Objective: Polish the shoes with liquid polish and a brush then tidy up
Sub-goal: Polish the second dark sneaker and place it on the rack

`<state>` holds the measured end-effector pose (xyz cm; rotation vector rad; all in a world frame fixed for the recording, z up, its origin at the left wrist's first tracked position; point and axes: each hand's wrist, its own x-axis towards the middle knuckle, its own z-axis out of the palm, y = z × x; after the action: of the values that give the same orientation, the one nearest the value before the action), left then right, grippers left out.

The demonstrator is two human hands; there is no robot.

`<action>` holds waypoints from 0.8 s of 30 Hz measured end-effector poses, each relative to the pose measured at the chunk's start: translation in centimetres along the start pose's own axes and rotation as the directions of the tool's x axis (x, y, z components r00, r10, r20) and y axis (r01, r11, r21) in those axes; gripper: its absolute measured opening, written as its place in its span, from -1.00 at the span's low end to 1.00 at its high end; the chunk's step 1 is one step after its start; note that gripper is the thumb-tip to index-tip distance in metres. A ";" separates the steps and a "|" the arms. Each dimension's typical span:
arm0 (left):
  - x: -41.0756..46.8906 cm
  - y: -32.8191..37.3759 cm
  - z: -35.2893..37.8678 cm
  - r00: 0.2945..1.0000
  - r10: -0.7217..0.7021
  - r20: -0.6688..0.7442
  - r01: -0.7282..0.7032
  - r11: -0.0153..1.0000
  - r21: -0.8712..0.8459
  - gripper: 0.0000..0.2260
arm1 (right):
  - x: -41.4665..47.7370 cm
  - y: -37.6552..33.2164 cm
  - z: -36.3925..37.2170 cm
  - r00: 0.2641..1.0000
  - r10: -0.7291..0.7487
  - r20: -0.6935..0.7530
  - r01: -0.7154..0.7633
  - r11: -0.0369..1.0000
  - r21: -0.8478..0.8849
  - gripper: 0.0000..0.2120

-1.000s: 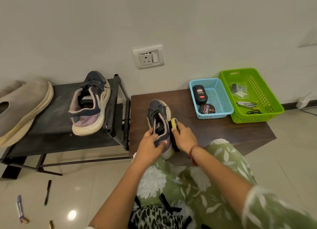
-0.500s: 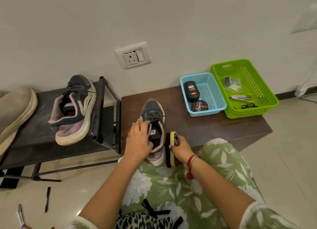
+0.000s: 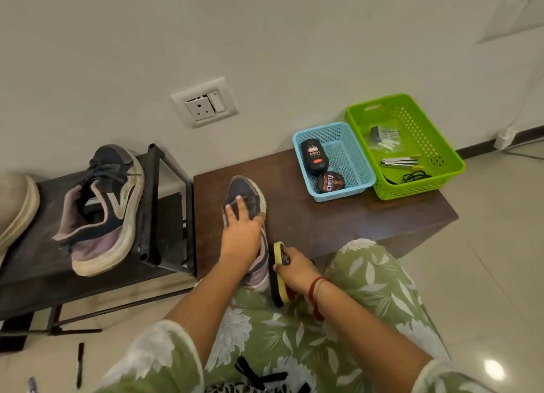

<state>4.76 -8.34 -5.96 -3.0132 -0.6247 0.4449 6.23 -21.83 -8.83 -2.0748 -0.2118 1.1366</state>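
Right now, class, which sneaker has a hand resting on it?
The sneaker on the brown table, under the left hand; the other sneaker lies untouched on the black rack.

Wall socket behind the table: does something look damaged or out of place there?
Yes. In the wall socket, the insert sits crooked in its white plate, with a dark gap along its upper edge.

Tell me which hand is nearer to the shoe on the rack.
Left. The left hand rests on the table shoe, right of the rack shoe; the right hand holds the brush farther right.
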 end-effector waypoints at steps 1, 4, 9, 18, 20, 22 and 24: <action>-0.6 -0.9 0.1 0.997 -0.078 -0.003 0.077 0.990 -0.120 -0.46 | -0.4 0.0 -0.1 0.999 -0.040 -0.009 0.041 0.999 0.005 -0.54; -2.7 -3.2 0.6 0.966 -0.242 -0.094 0.180 0.886 -0.428 -0.43 | -1.7 -0.3 0.0 0.973 -0.210 -0.090 0.200 0.974 -0.111 -0.51; -3.8 -4.5 1.4 0.978 -0.131 -0.163 0.002 0.786 -0.618 -0.39 | -0.6 -2.5 -0.4 0.956 -0.274 -0.100 0.254 0.951 -0.178 -0.54; -3.5 -5.0 2.0 0.971 -0.162 -0.175 0.007 0.753 -0.657 -0.42 | 0.6 -6.8 -1.4 0.926 -0.321 -0.200 0.280 0.937 -0.208 -0.64; -3.7 -5.0 1.9 0.973 -0.155 -0.170 0.006 0.757 -0.654 -0.43 | -2.0 -4.9 -1.3 0.944 -0.304 -0.125 0.254 0.916 -0.310 -0.68; -3.8 -5.0 1.5 0.977 -0.137 -0.162 -0.003 0.755 -0.656 -0.44 | -3.7 -3.0 -0.8 0.958 -0.278 -0.072 0.237 0.907 -0.349 -0.66; -3.8 -5.2 1.5 0.981 -0.106 -0.163 -0.033 0.736 -0.676 -0.44 | -3.6 -2.8 -0.3 0.958 -0.264 -0.112 0.223 0.931 -0.290 -0.64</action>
<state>-1.02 -5.12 -5.89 -3.6386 -1.0182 -0.1331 4.83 -21.68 -4.44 -2.2875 -0.5669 0.8328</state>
